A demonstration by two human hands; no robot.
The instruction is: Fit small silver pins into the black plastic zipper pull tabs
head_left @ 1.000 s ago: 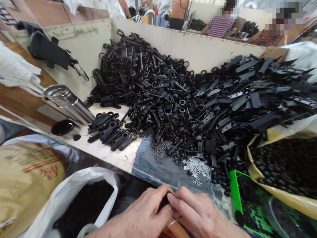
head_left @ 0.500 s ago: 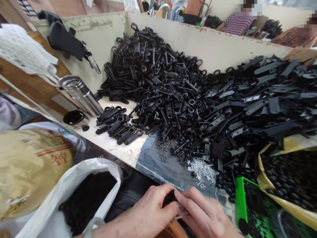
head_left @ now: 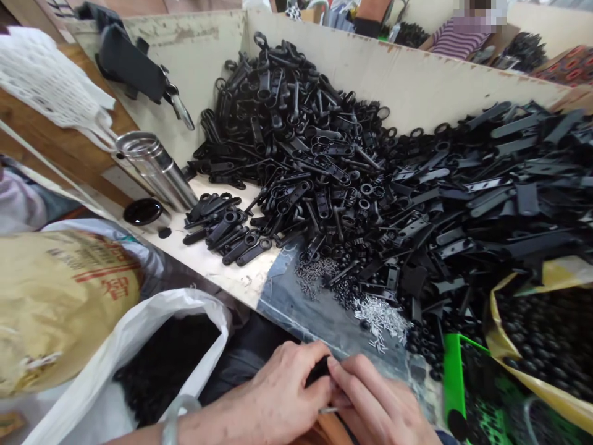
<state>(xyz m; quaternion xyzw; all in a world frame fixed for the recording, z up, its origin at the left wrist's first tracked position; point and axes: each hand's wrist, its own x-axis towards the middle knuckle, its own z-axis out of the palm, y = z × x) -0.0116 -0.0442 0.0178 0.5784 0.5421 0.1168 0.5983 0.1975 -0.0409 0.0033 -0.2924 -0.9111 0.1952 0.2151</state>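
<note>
Both my hands meet at the bottom middle of the view, just below the table's front edge. My left hand (head_left: pixel 278 398) is closed around a small black plastic part (head_left: pixel 319 371), which is mostly hidden by the fingers. My right hand (head_left: pixel 377 405) pinches at the same part from the right, and a thin metal pin (head_left: pixel 328 410) shows between the two hands. Just beyond them lie a small heap of silver pins (head_left: pixel 382 320) and a heap of dark pins (head_left: pixel 314 272) on a dark sheet.
A huge pile of black plastic parts (head_left: pixel 352 167) fills the walled table (head_left: pixel 208 266). A steel flask (head_left: pixel 155 170) and its black lid (head_left: pixel 141 212) lie at left. A white bag (head_left: pixel 152 364), a yellow sack (head_left: pixel 55 296), a green crate (head_left: pixel 456 383) and a yellow bag of black rings (head_left: pixel 542 334) surround me. People sit beyond the wall.
The view has shifted slightly, so the table appears to slide right and up. My hands stay together at the black part, with small finger movements.
</note>
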